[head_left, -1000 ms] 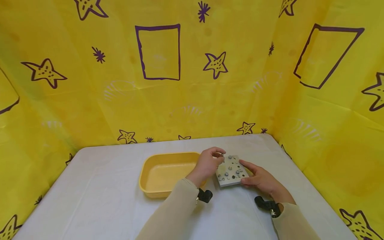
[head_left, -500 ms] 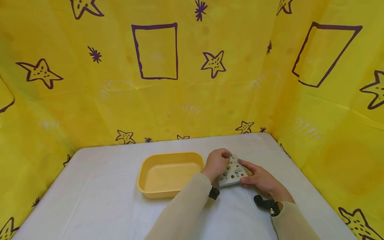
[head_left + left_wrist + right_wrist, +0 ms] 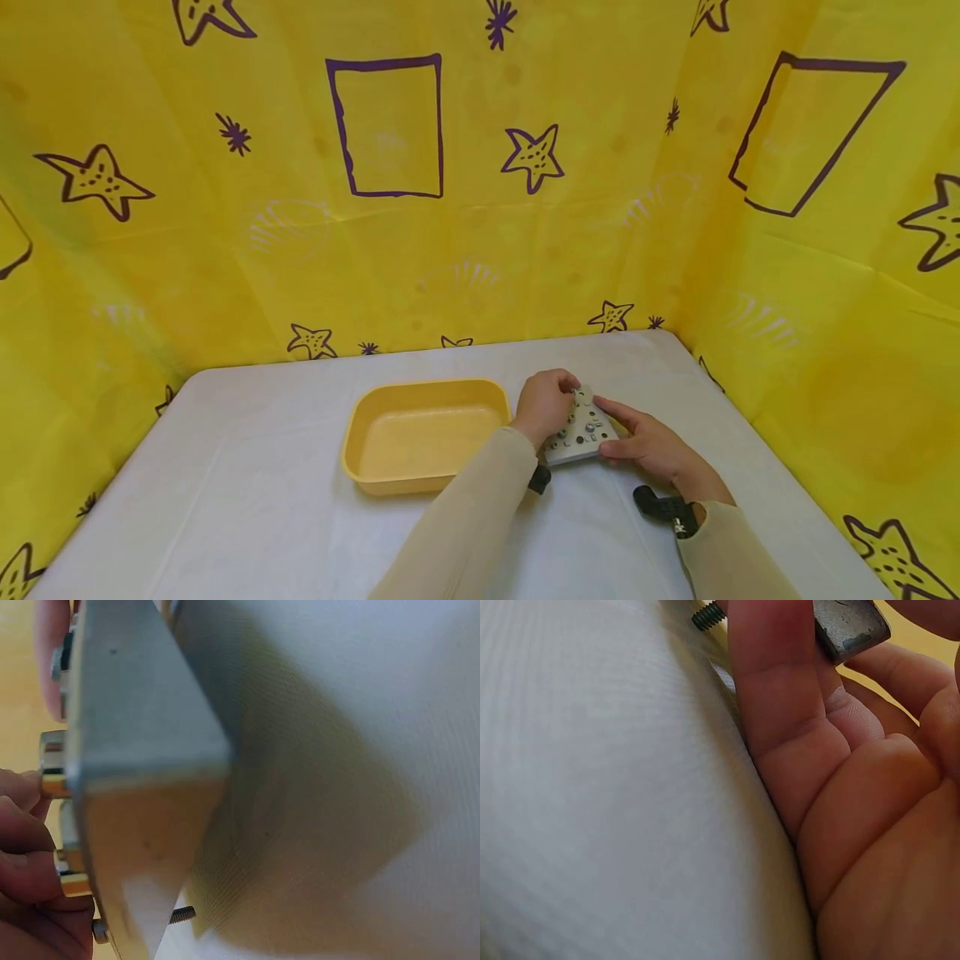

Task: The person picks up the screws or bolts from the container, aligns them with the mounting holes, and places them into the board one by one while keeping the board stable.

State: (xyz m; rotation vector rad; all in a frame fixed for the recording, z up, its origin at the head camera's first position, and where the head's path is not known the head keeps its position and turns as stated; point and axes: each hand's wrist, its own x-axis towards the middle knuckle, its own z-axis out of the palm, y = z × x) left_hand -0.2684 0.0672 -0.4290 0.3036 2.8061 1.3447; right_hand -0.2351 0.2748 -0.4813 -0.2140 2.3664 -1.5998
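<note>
A thick grey metal plate (image 3: 576, 450) with holes, small marks and several bolts in its top face is tilted a little above the white cloth. My right hand (image 3: 660, 450) grips its right edge, thumb at the near corner and fingers at the far side. My left hand (image 3: 546, 404) bends over the plate's far left part, fingers curled. In the left wrist view its fingertips pinch a bolt head (image 3: 52, 766) on the plate's face. A threaded bolt end (image 3: 182, 913) sticks out beneath the plate. From the head view, the left hand hides the pinched bolt.
A yellow plastic tray (image 3: 390, 479) stands just left of the plate, partly behind the left forearm. White cloth (image 3: 247, 500) covers the table. Yellow patterned curtains (image 3: 480, 275) enclose the back and sides.
My left hand has moved right and down onto the plate with a bolt that it held above the face a second ago. The right hand keeps its grip on the plate.
</note>
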